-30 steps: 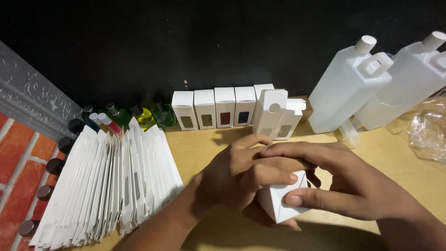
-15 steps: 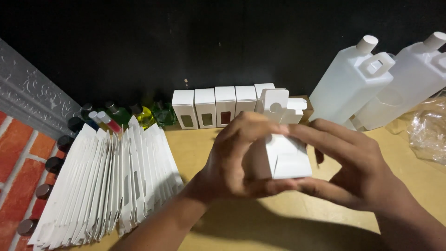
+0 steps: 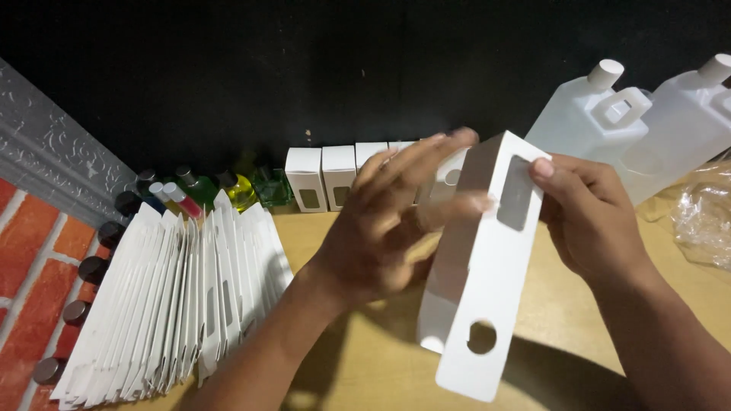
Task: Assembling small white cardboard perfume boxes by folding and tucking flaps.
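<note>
A white cardboard box blank [image 3: 481,281], with a rectangular window and a round hole, is held upright above the tan table [image 3: 365,358]. My right hand [image 3: 590,217] grips its upper right edge near the window. To the left of the blank, my left hand [image 3: 392,221] has its fingers spread and blurred against the blank's left side. A fanned stack of flat white box blanks [image 3: 175,297] lies at the left of the table.
A row of assembled white boxes [image 3: 324,177] stands against the black back wall. Small bottles of coloured liquid [image 3: 198,190] sit behind the stack. Two white plastic jugs [image 3: 632,122] lean at the right, beside crinkled clear plastic [image 3: 704,221]. Brick-pattern surface [image 3: 38,259] at left.
The box was small and folded between both hands near the table; now it is raised and opened out long, with my left hand's fingers spreading away from it.
</note>
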